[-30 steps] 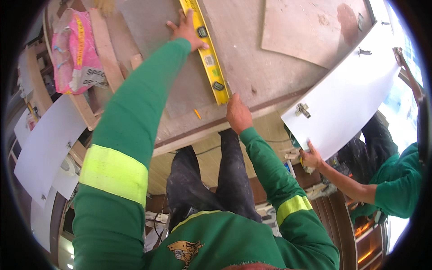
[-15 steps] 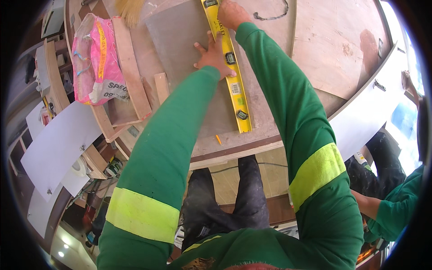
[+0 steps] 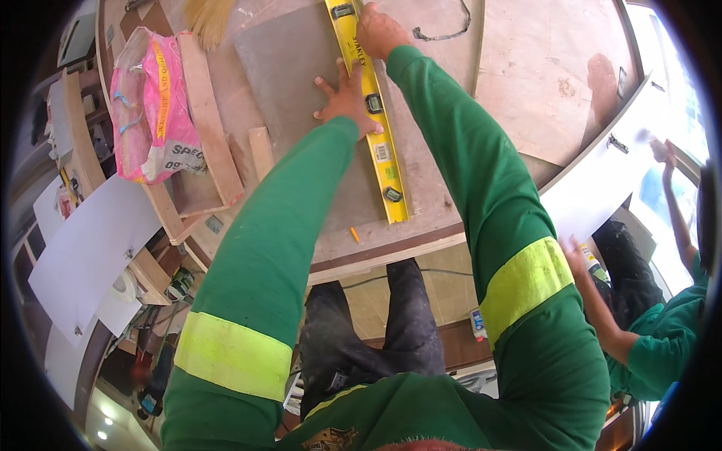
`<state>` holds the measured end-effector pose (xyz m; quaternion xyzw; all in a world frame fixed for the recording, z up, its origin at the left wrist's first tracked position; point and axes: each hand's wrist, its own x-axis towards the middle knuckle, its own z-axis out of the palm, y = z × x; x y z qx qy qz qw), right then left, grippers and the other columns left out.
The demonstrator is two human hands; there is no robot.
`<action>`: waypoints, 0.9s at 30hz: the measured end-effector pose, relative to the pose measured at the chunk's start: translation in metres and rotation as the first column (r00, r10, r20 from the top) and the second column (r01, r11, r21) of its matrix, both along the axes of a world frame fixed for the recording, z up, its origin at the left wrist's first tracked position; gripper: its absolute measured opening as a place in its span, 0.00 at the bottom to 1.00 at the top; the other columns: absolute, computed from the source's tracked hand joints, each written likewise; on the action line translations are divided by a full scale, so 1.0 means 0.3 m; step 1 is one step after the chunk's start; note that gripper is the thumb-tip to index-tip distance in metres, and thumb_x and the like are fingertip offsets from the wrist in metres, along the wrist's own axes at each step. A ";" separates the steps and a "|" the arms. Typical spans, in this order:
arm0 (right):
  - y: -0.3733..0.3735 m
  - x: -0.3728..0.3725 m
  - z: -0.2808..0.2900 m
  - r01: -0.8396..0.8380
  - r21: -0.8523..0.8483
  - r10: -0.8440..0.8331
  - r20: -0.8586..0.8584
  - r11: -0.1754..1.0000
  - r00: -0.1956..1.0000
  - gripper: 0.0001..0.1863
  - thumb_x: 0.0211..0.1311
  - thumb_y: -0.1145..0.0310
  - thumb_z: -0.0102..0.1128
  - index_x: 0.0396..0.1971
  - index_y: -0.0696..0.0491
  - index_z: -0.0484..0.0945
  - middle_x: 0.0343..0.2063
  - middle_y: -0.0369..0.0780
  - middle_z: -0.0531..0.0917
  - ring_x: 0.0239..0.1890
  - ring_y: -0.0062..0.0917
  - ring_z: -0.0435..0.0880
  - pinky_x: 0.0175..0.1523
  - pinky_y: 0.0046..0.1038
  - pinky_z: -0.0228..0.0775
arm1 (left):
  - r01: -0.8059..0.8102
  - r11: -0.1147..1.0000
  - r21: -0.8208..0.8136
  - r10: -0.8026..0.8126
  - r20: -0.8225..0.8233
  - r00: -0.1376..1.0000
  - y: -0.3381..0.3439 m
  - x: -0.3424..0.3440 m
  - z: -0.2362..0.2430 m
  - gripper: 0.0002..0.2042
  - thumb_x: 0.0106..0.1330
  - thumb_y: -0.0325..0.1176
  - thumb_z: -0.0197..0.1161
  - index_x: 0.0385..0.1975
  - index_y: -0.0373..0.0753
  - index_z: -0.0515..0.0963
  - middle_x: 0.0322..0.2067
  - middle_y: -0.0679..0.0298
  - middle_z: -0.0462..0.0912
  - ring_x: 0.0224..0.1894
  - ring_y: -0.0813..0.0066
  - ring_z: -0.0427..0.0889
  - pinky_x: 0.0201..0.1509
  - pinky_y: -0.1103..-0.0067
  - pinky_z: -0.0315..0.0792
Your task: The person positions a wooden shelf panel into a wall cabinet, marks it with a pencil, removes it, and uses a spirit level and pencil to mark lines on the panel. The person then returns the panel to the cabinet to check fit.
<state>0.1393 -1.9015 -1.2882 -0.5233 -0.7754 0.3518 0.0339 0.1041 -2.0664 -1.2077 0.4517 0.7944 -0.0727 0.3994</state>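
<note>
A yellow spirit level [image 3: 381,152] lies lengthwise on a grey-brown flat sheet [image 3: 282,83] on the worktable. My left hand [image 3: 344,98] rests flat with fingers spread, partly across the level and partly on the sheet. Toward the far end of the level, my right hand [image 3: 381,34] is closed against its right edge, fingers curled. Whatever those fingers pinch is hidden. A short orange pencil-like stub [image 3: 354,234] lies near the table's front edge, left of the level's near end.
Left of the sheet are a wooden frame [image 3: 210,124], a pink bag [image 3: 167,98] and broom bristles [image 3: 209,21]. A dark cord [image 3: 444,36] lies beyond my right hand. At right, a co-worker's arm [image 3: 602,308] reaches to a white panel [image 3: 590,192].
The view has shifted slightly, so the table sits a little more to the left. My hands stay at the level. The co-worker's hands have come up to the white panel.
</note>
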 end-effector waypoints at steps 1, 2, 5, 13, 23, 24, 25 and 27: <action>-0.019 0.010 0.002 0.001 0.001 -0.001 -0.008 1.000 1.000 0.17 0.73 0.66 0.45 0.52 0.64 0.69 0.45 0.60 0.86 0.49 0.55 0.87 0.56 0.49 0.80 | -0.002 1.000 -0.004 0.002 -0.002 1.000 -0.002 0.002 0.001 0.69 0.44 0.40 0.87 0.81 0.60 0.35 0.83 0.65 0.32 0.80 0.29 0.28 0.63 0.23 0.61; -0.033 0.016 0.004 -0.001 0.000 0.001 -0.017 1.000 1.000 0.17 0.73 0.66 0.45 0.52 0.64 0.69 0.45 0.60 0.86 0.49 0.55 0.87 0.55 0.49 0.80 | -0.001 1.000 -0.004 0.000 -0.005 1.000 -0.004 -0.001 0.001 0.69 0.44 0.40 0.87 0.81 0.60 0.35 0.83 0.64 0.32 0.80 0.29 0.28 0.63 0.23 0.61; 0.008 0.026 -0.054 -0.067 0.031 0.067 0.019 0.997 0.998 0.17 0.74 0.65 0.46 0.52 0.62 0.69 0.45 0.60 0.86 0.49 0.54 0.87 0.55 0.50 0.80 | 0.022 1.000 -0.004 -0.022 -0.008 1.000 -0.004 0.000 0.008 0.69 0.44 0.40 0.87 0.81 0.60 0.36 0.83 0.64 0.31 0.80 0.29 0.28 0.62 0.23 0.62; 0.066 0.017 -0.198 -0.076 0.421 0.125 -0.091 0.904 0.988 0.24 0.66 0.70 0.50 0.57 0.70 0.72 0.37 0.56 0.86 0.37 0.49 0.87 0.44 0.47 0.80 | 0.028 0.999 0.019 -0.028 -0.016 0.999 0.014 0.017 0.018 0.69 0.45 0.39 0.86 0.82 0.58 0.36 0.83 0.65 0.33 0.81 0.33 0.30 0.68 0.26 0.59; -0.011 0.040 -0.215 0.007 0.528 0.128 -0.219 0.849 0.967 0.25 0.64 0.70 0.53 0.59 0.69 0.71 0.42 0.56 0.85 0.45 0.49 0.85 0.51 0.47 0.77 | 0.032 0.999 -0.018 -0.033 -0.035 0.999 0.010 0.013 0.011 0.70 0.45 0.41 0.86 0.82 0.59 0.34 0.83 0.67 0.31 0.81 0.35 0.30 0.69 0.27 0.59; -0.013 0.031 -0.208 0.014 0.539 0.124 -0.219 0.842 0.968 0.25 0.64 0.70 0.53 0.59 0.69 0.71 0.42 0.56 0.85 0.45 0.50 0.85 0.50 0.48 0.77 | 0.032 0.999 -0.023 -0.032 -0.034 0.999 0.009 0.012 0.009 0.70 0.45 0.41 0.86 0.82 0.59 0.34 0.83 0.68 0.31 0.81 0.35 0.30 0.69 0.27 0.59; -0.008 0.022 -0.201 -0.015 0.489 0.138 -0.216 0.872 0.967 0.25 0.64 0.70 0.53 0.58 0.69 0.71 0.42 0.57 0.85 0.45 0.50 0.85 0.50 0.48 0.77 | 0.031 0.999 -0.027 -0.032 -0.033 0.999 0.009 0.010 0.007 0.70 0.46 0.42 0.86 0.82 0.59 0.33 0.83 0.68 0.31 0.81 0.35 0.30 0.69 0.27 0.59; 0.008 0.005 -0.185 -0.077 0.383 0.168 -0.209 0.921 0.963 0.25 0.64 0.70 0.52 0.58 0.69 0.71 0.42 0.57 0.85 0.45 0.51 0.85 0.50 0.49 0.77 | 0.024 0.999 -0.036 -0.026 -0.041 0.999 0.007 0.002 0.004 0.70 0.46 0.42 0.86 0.82 0.59 0.33 0.83 0.68 0.30 0.81 0.34 0.29 0.68 0.27 0.59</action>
